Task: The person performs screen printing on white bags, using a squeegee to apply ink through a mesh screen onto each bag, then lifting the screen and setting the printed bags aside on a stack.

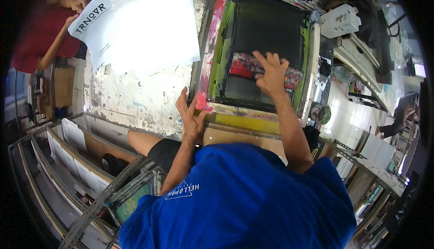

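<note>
My right hand (pixel 272 73) grips a squeegee (pixel 242 65) smeared with red, pink and black ink, its fingers spread over the top. The squeegee lies across the dark mesh of a screen printing frame (pixel 209 63), in its nearer half. Black ink (pixel 269 21) covers the mesh beyond it, and green strips border the sides. At the frame's near left corner is my left hand (pixel 192 117), fingers stretched and apart, its thumb against the edge. Whatever lies beneath the frame is hidden.
Left of the frame, large white sheets (pixel 149 23) lie on a paint-stained table (pixel 144 95). Another person in a dark red shirt (pixel 45 32) handles a printed sheet corner at far left. A white container (pixel 340 21) stands right of the frame. Metal racks (pixel 97 204) stand at lower left.
</note>
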